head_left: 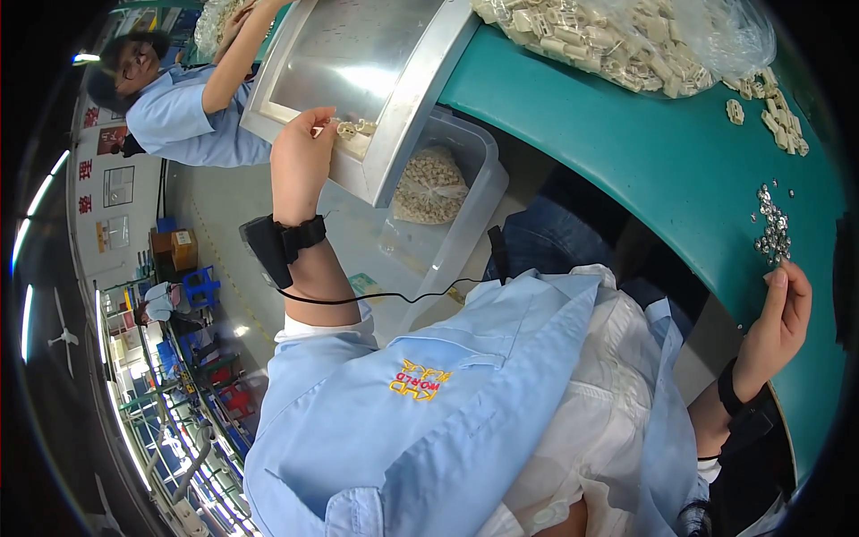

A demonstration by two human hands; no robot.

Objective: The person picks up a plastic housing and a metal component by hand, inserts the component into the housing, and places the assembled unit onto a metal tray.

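Two hands work far apart – one at a metal tray, one at a green table.
From where I stand, the worker's left hand point(302, 157) is at the near corner of the metal tray point(413, 98), with its fingers by some small cream parts point(356, 128) there; I can't tell if it holds one. The right hand point(780, 315) has its thumb and finger close together at the edge of a pile of shiny metal bits point(772, 234) on the green table point(573, 125) – I can't tell if a bit is pinched. Farther along the table sits a big clear bag point(617, 45) full of cream parts, with loose cream pieces point(784, 125) beside it. Below the tray, a clear bin point(486, 174) holds another bag point(431, 188). Across the grey floor point(215, 242) are a brown box point(183, 249) and a blue stool point(201, 285). Another person point(192, 116) in a blue shirt is past the tray.
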